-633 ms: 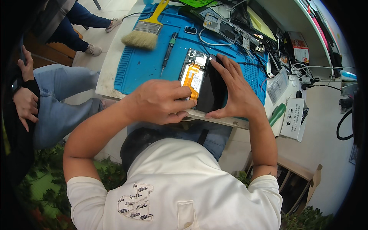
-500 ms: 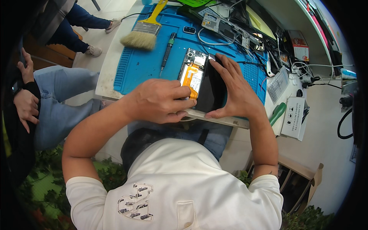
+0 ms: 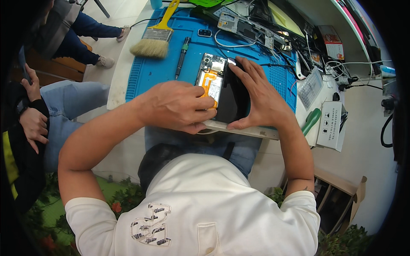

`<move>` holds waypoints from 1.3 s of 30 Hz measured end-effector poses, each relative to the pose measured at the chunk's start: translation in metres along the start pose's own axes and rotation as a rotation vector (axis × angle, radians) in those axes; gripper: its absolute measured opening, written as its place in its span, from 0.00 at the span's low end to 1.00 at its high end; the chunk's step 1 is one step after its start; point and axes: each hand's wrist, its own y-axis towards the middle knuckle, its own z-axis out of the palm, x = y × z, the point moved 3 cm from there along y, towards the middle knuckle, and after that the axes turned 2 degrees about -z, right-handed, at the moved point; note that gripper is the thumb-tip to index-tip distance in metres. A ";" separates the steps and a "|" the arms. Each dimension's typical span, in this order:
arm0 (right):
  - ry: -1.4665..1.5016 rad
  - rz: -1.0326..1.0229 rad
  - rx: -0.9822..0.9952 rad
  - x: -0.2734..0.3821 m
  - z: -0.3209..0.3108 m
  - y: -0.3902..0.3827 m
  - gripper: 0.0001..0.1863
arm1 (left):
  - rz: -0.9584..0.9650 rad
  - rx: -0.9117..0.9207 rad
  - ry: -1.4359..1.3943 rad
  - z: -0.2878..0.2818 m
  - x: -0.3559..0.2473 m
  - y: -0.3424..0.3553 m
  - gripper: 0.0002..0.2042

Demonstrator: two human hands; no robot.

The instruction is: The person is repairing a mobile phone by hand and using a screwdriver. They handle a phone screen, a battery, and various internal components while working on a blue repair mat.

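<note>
An opened smartphone point(image 3: 216, 66), its circuit board, battery and orange flex cable point(image 3: 209, 83) bare, lies near the front edge of a blue work mat point(image 3: 153, 72). Bent over its lower end, my left hand point(image 3: 179, 106) has its fingers pressed together; what is between them is hidden. Beside the phone, on its right, is a black glossy phone screen panel point(image 3: 232, 96). My right hand point(image 3: 265, 96) spans this panel, fingertips at its upper edge and thumb at its lower edge. A dark precision screwdriver point(image 3: 183, 57) lies left of the phone.
A yellow-handled brush point(image 3: 153, 40) lies at the mat's far left. Phone parts point(image 3: 243, 30) and tangled cables crowd the back. At right are a green-handled tool point(image 3: 311, 120) and a white box point(image 3: 329, 126). Another person's hand point(image 3: 34, 126) rests at far left.
The whole view has shifted slightly. My left hand stays curled at the phone's lower end, and my right hand keeps its hold on the black panel.
</note>
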 end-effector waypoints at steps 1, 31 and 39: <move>0.002 0.004 0.001 0.000 0.000 0.000 0.80 | 0.012 -0.010 0.001 0.001 0.001 0.001 0.20; -0.057 -0.154 -0.911 0.020 -0.014 -0.015 0.88 | -0.994 -0.561 -1.479 0.011 -0.035 0.013 0.13; -0.258 -0.224 -1.008 0.018 -0.012 -0.025 0.84 | -0.976 -0.486 -1.381 0.003 -0.040 0.019 0.10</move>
